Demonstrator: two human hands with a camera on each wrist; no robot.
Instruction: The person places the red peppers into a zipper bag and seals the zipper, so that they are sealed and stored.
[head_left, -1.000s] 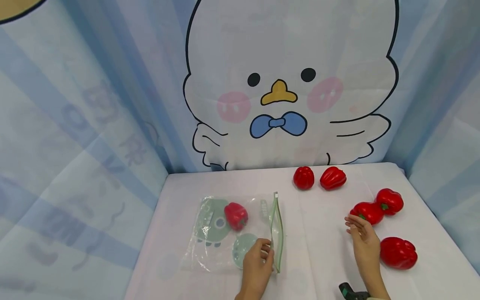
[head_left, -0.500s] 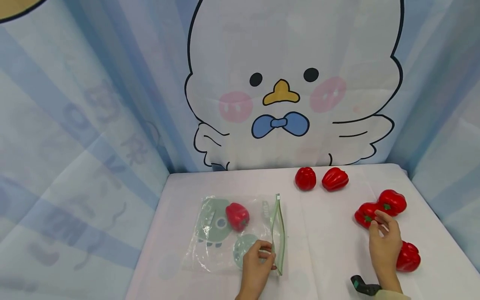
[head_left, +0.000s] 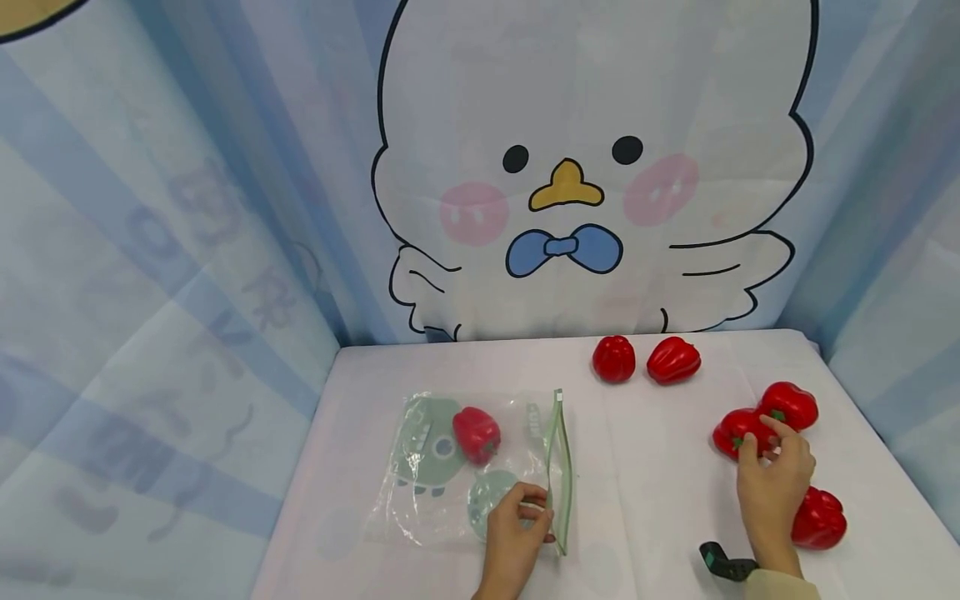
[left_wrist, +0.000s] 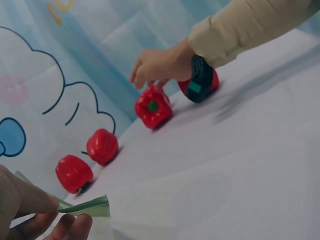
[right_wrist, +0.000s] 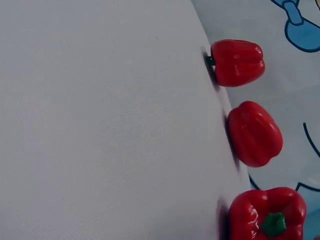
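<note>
A clear zip bag point(head_left: 517, 467) with green prints lies flat on the table, one red bell pepper point(head_left: 476, 435) inside it. My left hand point(head_left: 513, 533) pinches the bag's green zip edge point(left_wrist: 90, 206) between thumb and fingers. On the right, my right hand point(head_left: 776, 487) has its thumb and fingers around a red bell pepper point(head_left: 729, 432), which still sits on the table; in the left wrist view that pepper point(left_wrist: 152, 107) shows its green stem below the fingers. Another red pepper point(head_left: 793, 404) lies just behind it. The right palm is hidden in the right wrist view.
Two red peppers, one point(head_left: 614, 360) beside the other point(head_left: 673, 360), lie at the table's back edge. One more pepper point(head_left: 819, 518) lies right of my right wrist, partly covered. A patterned curtain point(head_left: 555, 100) stands behind the white table point(head_left: 645, 517).
My right hand has moved right and come over the front pepper, its thumb and fingers now around it. The left hand keeps its pinch on the bag edge. The view has shifted slightly.
</note>
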